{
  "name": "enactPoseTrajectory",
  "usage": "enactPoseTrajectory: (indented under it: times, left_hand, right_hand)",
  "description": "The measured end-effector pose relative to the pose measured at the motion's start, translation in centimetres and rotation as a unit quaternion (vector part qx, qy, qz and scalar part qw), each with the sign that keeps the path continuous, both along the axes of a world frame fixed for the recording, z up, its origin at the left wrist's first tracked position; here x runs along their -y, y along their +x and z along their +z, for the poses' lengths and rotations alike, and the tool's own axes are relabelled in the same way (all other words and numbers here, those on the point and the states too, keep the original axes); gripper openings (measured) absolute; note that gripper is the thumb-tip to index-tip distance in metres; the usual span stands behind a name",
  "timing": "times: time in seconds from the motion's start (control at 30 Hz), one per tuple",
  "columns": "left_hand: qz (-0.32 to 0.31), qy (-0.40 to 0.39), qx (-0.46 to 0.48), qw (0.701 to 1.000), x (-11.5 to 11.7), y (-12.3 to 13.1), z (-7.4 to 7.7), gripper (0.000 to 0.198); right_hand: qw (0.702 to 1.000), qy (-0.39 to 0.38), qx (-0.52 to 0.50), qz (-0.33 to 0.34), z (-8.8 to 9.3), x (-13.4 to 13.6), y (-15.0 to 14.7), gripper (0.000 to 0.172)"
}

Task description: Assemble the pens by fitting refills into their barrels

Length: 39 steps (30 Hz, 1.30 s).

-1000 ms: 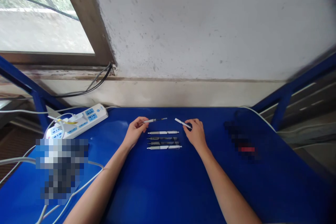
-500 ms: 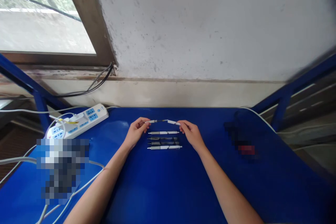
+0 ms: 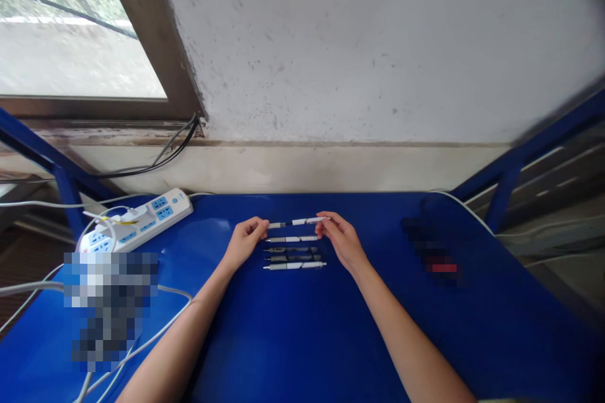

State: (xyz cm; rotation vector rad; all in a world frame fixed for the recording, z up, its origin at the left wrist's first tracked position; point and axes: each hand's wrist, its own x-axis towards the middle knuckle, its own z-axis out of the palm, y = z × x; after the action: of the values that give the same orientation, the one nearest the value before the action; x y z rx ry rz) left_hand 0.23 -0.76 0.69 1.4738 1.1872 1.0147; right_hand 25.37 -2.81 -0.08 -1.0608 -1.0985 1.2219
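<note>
A pen in two parts is held level above the far part of the blue table. My left hand pinches its grey front section at the tip. My right hand has thumb and fingers closed on the far end of the white barrel. A short dark stretch of refill shows between the two parts, which lie nearly in line. Below lies a row of pens: a white pen, a dark pen, another dark pen and a nearest white pen.
A white power strip with plugs and cables lies at the table's back left. Nearer is a blurred-out item with a white cable. A blurred dark and red object lies on the right. Blue frame bars flank the table.
The white barrel has come leftward over the refill, so less refill shows. The slight bend between the two parts has straightened. The view has shifted slightly.
</note>
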Motion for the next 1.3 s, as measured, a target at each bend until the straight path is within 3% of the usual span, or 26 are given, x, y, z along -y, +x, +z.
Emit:
enactPoseTrajectory:
  times: [0.27,0.43,0.6,0.73,0.9,1.1,1.3]
  left_hand:
    - [0.015,0.01,-0.034,0.999,-0.08,-0.18,-0.04,0.05]
    - [0.006,0.01,-0.015,1.0,0.0,-0.22,0.06,0.044]
    - [-0.019,-0.004,0.056,0.998,0.1,-0.04,0.22,0.026]
    - [-0.018,-0.008,0.089,0.996,-0.08,0.06,-0.01,0.035]
    - [-0.017,-0.017,0.052,0.998,-0.2,-0.07,-0.18,0.044]
    - [-0.022,-0.025,0.053,0.998,-0.12,-0.17,0.0,0.033]
    - [-0.027,-0.024,0.065,0.997,-0.23,-0.11,-0.2,0.034]
  right_hand:
    - [0.998,-0.008,0.053,0.039,-0.03,0.4,-0.25,0.03]
    - [0.996,-0.016,0.073,0.043,0.23,0.46,-0.19,0.028]
    - [0.998,-0.026,0.045,0.035,-0.01,0.23,-0.27,0.029]
    - [0.998,-0.033,0.033,0.031,-0.26,0.05,-0.17,0.031]
    - [0.998,-0.029,0.053,0.032,-0.25,0.06,-0.04,0.032]
    - [0.997,-0.026,0.068,0.024,-0.11,0.04,-0.05,0.032]
    - [0.996,-0.017,0.079,0.027,-0.13,0.08,-0.12,0.029]
